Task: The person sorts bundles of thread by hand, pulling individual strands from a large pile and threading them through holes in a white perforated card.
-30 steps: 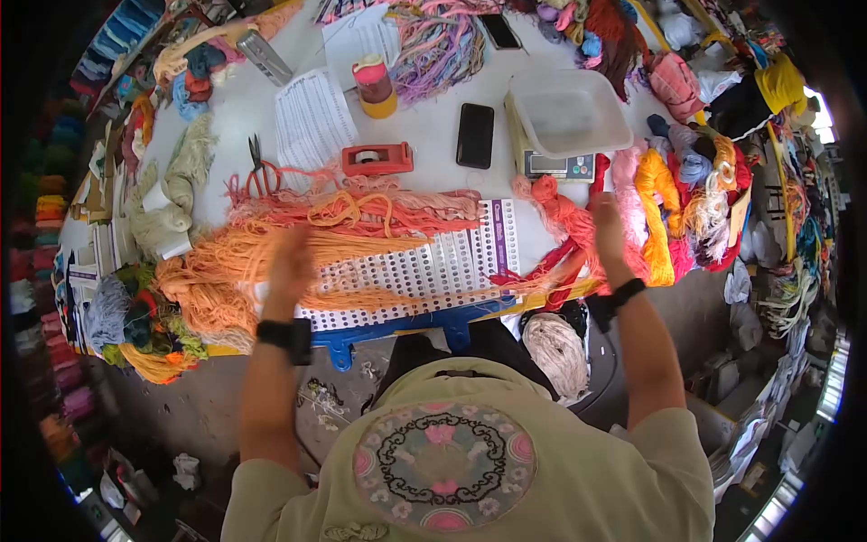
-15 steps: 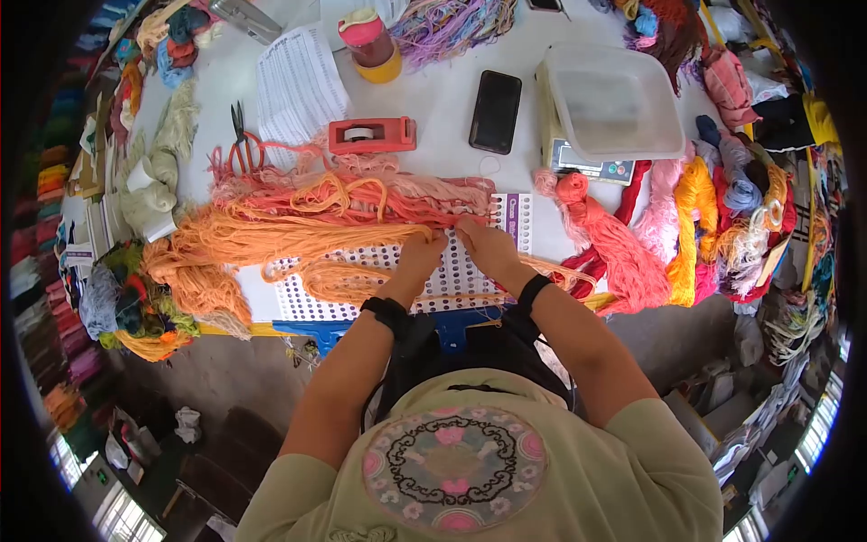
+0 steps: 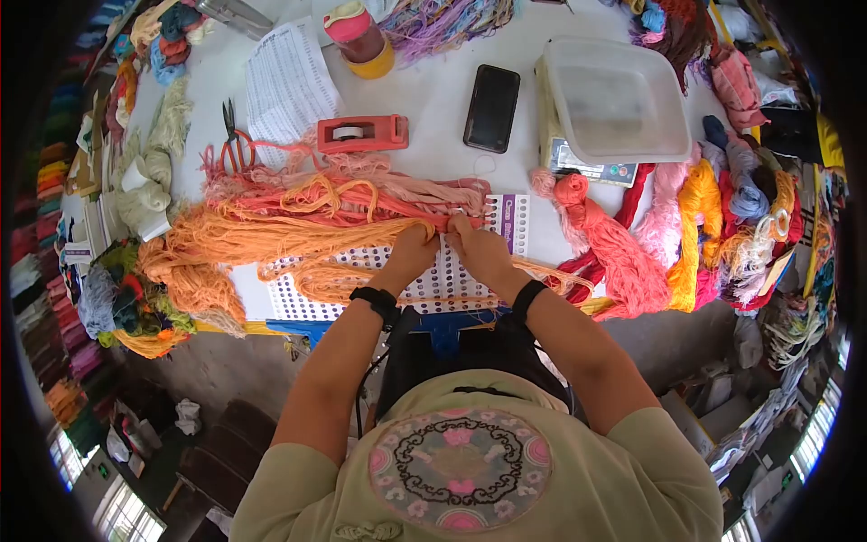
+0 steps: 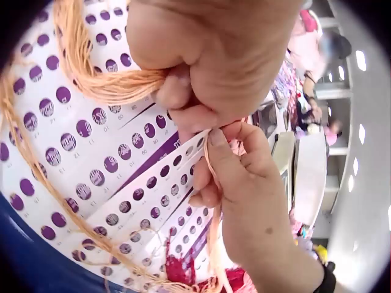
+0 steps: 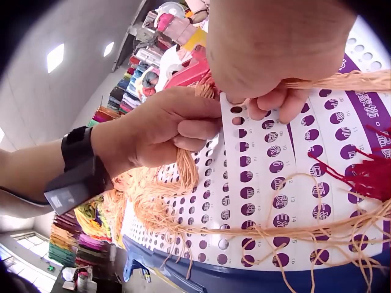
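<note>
In the head view, my left hand (image 3: 411, 256) and right hand (image 3: 481, 254) meet at the upper edge of a white card strip with punched holes. The left hand (image 4: 214, 55) grips a bundle of peach-orange yarn (image 4: 107, 85) in the left wrist view. Beside it, the right hand (image 4: 253, 195) pinches the strip's end (image 4: 198, 143), with peach strands running down from its fingers. From the right wrist, the left hand (image 5: 165, 125) curls round yarn (image 5: 186, 168) left of the card strip (image 5: 247, 183); under the right hand (image 5: 275, 52), the fingertips are partly hidden.
Coral and orange skeins (image 3: 298, 203) lie behind and left of the hands. Scissors (image 3: 235, 135), a red tape dispenser (image 3: 363, 133), a phone (image 3: 492, 108) and a scale with a plastic tub (image 3: 619, 99) stand farther back. More skeins (image 3: 614, 248) lie right.
A second ago my hands were wide apart. They have come together over the strips and hold yarn and card. Since half a second ago they have barely moved.
</note>
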Demonstrator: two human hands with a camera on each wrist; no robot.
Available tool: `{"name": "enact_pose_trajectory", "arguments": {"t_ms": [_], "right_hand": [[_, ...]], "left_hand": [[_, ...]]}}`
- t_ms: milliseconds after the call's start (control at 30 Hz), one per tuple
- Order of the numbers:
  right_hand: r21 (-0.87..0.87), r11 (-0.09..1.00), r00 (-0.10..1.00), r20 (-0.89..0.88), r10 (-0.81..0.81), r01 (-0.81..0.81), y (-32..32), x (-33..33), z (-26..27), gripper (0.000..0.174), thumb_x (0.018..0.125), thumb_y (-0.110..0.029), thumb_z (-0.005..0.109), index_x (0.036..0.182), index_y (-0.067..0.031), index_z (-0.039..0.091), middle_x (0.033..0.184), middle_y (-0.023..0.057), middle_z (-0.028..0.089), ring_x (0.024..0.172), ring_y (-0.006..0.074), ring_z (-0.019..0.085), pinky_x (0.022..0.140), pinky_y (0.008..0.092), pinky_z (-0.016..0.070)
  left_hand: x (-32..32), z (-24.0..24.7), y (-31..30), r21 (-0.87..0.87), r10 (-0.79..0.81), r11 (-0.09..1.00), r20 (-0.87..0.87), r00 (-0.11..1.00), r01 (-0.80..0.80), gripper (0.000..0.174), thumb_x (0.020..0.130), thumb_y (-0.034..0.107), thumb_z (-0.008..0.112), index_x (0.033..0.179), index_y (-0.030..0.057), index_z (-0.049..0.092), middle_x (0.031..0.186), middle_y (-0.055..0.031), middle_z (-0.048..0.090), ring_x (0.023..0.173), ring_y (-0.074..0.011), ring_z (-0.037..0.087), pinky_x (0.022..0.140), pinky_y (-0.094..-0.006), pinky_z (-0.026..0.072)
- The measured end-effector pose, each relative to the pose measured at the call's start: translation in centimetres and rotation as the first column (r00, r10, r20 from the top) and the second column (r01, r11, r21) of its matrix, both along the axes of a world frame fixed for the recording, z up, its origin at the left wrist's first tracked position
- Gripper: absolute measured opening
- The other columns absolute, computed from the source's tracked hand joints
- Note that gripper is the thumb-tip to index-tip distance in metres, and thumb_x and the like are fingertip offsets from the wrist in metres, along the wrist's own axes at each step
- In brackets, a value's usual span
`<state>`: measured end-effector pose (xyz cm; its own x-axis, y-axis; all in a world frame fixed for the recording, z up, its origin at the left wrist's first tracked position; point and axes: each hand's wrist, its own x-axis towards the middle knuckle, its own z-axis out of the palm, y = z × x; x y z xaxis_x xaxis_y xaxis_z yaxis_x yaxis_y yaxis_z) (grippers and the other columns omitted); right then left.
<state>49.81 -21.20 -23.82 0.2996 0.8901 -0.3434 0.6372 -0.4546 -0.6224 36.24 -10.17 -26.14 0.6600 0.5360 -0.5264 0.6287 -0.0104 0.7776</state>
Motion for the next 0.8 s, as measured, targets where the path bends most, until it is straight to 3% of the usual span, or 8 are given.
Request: {"name": "enact_pose_trajectory", "arguments": {"t_ms": [167, 267, 500, 567, 600, 667, 700, 800], "right_hand": [[0.001, 0.987, 0.979, -0.131, -0.157, 0.158, 0.0, 0.5, -0.6, 0.026, 0.091, -0.034, 0.055, 0.104, -0.0119, 0.049, 0.072, 0.0139, 0.065, 0.070, 0.0359, 0.065, 0.062, 0.0471, 0.0486], [-0.055, 0.986, 0.969, -0.184, -0.162, 0.155, 0.1, 0.6, -0.6, 0.028, 0.090, -0.037, 0.055, 0.105, -0.0135, 0.052, 0.076, 0.0134, 0.067, 0.075, 0.0359, 0.065, 0.066, 0.0475, 0.0487], [-0.120, 0.981, 0.965, -0.197, -0.173, 0.151, 0.3, 0.6, -0.5, 0.025, 0.088, -0.036, 0.058, 0.099, -0.0137, 0.056, 0.078, 0.0104, 0.067, 0.078, 0.0324, 0.065, 0.068, 0.0434, 0.0493], [-0.132, 0.981, 0.964, -0.206, -0.169, 0.143, 0.5, 0.8, 0.0, 0.025, 0.088, -0.036, 0.058, 0.099, -0.0135, 0.056, 0.078, 0.0097, 0.067, 0.078, 0.0313, 0.066, 0.067, 0.0425, 0.0492], [-0.173, 0.975, 0.948, -0.264, -0.180, 0.137, 0.6, 1.0, 0.2, 0.026, 0.087, -0.036, 0.060, 0.100, -0.0131, 0.056, 0.077, 0.0087, 0.067, 0.075, 0.0297, 0.065, 0.066, 0.0410, 0.0488], [-0.210, 0.969, 0.928, -0.319, -0.191, 0.127, 0.6, 1.3, 0.1, 0.028, 0.086, -0.036, 0.062, 0.102, -0.0128, 0.057, 0.076, 0.0076, 0.067, 0.072, 0.0282, 0.065, 0.064, 0.0395, 0.0484], [-0.186, 0.971, 0.842, -0.491, -0.225, 0.151, 0.4, 1.6, -0.1, 0.031, 0.085, -0.036, 0.064, 0.104, -0.0123, 0.058, 0.075, 0.0068, 0.066, 0.070, 0.0264, 0.064, 0.064, 0.0379, 0.0478], [-0.171, 0.968, 0.692, -0.676, -0.253, 0.186, 0.0, 2.0, -0.6, 0.035, 0.083, -0.033, 0.069, 0.107, -0.0102, 0.058, 0.071, 0.0037, 0.063, 0.065, 0.0173, 0.060, 0.060, 0.0309, 0.0447]], "left_hand": [[-2.5, 1.7, 2.7, 0.389, 0.003, 0.921, 0.050, 0.999, -0.023, 0.013, 0.084, 0.011, 0.057, 0.081, -0.0021, 0.056, 0.068, -0.0157, 0.063, 0.055, -0.0181, 0.061, 0.053, -0.0319, 0.0487], [-4.0, 2.5, 3.5, -0.176, 0.334, 0.930, 0.032, 0.942, -0.323, 0.019, 0.089, 0.017, 0.058, 0.091, -0.0020, 0.059, 0.071, -0.0059, 0.064, 0.057, -0.0110, 0.060, 0.053, -0.0260, 0.0466], [-3.3, 1.7, 2.4, -0.105, 0.255, 0.964, 0.085, 0.963, -0.246, 0.019, 0.090, 0.022, 0.061, 0.094, 0.0035, 0.064, 0.074, -0.0016, 0.062, 0.053, -0.0060, 0.048, 0.047, -0.0203, 0.0363], [-2.2, 4.3, 2.0, -0.548, 0.307, 0.806, 0.068, 0.949, -0.221, 0.017, 0.091, 0.020, 0.060, 0.095, 0.0038, 0.064, 0.080, -0.0033, 0.065, 0.055, -0.0060, 0.047, 0.047, -0.0204, 0.0361], [-1.8, 5.4, 1.6, -0.548, 0.310, 0.806, 0.068, 0.948, -0.224, 0.017, 0.091, 0.020, 0.060, 0.095, 0.0038, 0.064, 0.080, -0.0033, 0.065, 0.055, -0.0060, 0.047, 0.047, -0.0204, 0.0361], [-0.8, 7.0, 0.8, -0.858, 0.415, 0.495, 0.096, 0.905, -0.136, 0.015, 0.090, 0.015, 0.058, 0.094, 0.0019, 0.064, 0.085, -0.0054, 0.067, 0.058, -0.0071, 0.051, 0.048, -0.0206, 0.0379], [-0.5, 5.9, 0.0, -0.858, 0.416, 0.495, 0.097, 0.904, -0.136, 0.015, 0.090, 0.015, 0.058, 0.094, 0.0019, 0.064, 0.085, -0.0054, 0.067, 0.058, -0.0071, 0.051, 0.048, -0.0206, 0.0379], [0.8, 3.8, -1.2, -0.403, -0.005, 0.915, -0.027, 1.000, -0.006, 0.017, 0.084, 0.011, 0.058, 0.096, 0.0005, 0.063, 0.081, -0.0121, 0.069, 0.055, -0.0182, 0.059, 0.051, -0.0301, 0.0471]]}}
